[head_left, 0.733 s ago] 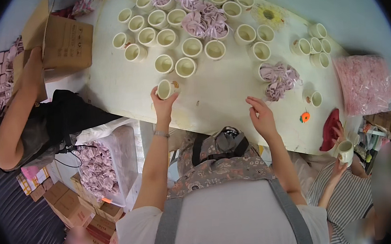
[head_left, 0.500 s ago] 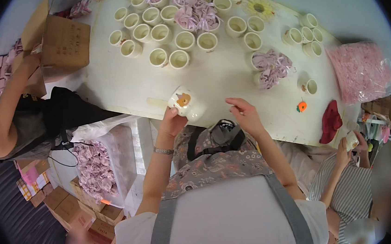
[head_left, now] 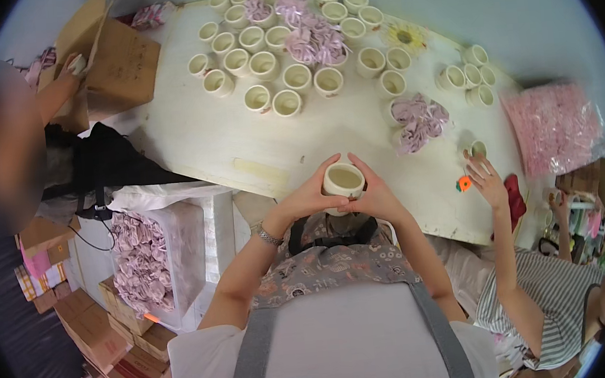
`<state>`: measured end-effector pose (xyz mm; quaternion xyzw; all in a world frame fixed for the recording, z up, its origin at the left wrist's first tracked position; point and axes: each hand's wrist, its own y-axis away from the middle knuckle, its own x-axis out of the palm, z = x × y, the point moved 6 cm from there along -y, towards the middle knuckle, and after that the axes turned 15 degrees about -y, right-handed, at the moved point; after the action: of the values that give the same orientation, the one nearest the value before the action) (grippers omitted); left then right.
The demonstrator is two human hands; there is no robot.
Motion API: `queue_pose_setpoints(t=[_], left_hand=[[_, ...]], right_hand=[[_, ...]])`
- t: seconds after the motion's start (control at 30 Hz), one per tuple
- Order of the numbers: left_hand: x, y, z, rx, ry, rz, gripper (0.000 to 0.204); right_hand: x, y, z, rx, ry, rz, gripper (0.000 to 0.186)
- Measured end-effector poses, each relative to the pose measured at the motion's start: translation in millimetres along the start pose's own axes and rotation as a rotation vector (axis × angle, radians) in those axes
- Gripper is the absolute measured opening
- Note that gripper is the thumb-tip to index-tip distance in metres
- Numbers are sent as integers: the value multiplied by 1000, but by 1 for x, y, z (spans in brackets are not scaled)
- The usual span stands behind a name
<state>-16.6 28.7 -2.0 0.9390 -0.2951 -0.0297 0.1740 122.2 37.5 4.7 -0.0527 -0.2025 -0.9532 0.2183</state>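
At the table's near edge I hold a cream ceramic cup (head_left: pixel 343 179) upright, its mouth facing up. My left hand (head_left: pixel 311 194) wraps its left side, and my right hand (head_left: pixel 378 198) closes round the other side, with the fingers of both meeting at its front. Farther off on the table (head_left: pixel 255 139) stand several like cups (head_left: pixel 263 64) in loose rows. Bunched lilac cloth (head_left: pixel 313 38) tops some of them. Another pair with lilac cloth (head_left: pixel 420 117) stands right of centre.
A co-worker's hand (head_left: pixel 488 186) reaches toward a cup (head_left: pixel 478 148) on the right, by an orange item (head_left: pixel 464 183) and a red cloth (head_left: pixel 516 203). A bag of pink filling (head_left: pixel 556 127) lies beyond. On the left are another person's arm in a carton (head_left: pixel 123 68) and a bin of lilac pouches (head_left: pixel 140 264).
The cup, tilted in my left hand before, is now upright between both hands and farther right. My right hand has joined it. The right co-worker's hand has reached out over the table.
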Motion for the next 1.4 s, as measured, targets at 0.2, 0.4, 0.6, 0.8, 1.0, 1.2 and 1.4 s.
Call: queue_pose_setpoints(t=[0.2,0.4,0.6,0.8,1.0,1.2,1.4], left_hand=[[-43,42,-68,213,-575,-425,66],[-39,177,-222,1056,191,-397,20],[-9,249,-224,1041,45,-477,20],[19,288,-209,918,-32,-646,21],[32,327,-208,865,-164,-679,22],[33,396,-203,798,-339,-782,24],[-18,478,-76,468,-440,-1349,47]], right_hand=[[-23,-82,-76,-328,472,-306,94],[-60,-152,-85,-440,472,-595,93],[-58,-138,-120,-219,198,-529,92],[-52,-62,-180,54,294,-302,74],[-50,-67,-180,26,421,-98,67],[-18,-97,-170,26,451,-68,66],[149,-107,-188,-80,533,336,57]])
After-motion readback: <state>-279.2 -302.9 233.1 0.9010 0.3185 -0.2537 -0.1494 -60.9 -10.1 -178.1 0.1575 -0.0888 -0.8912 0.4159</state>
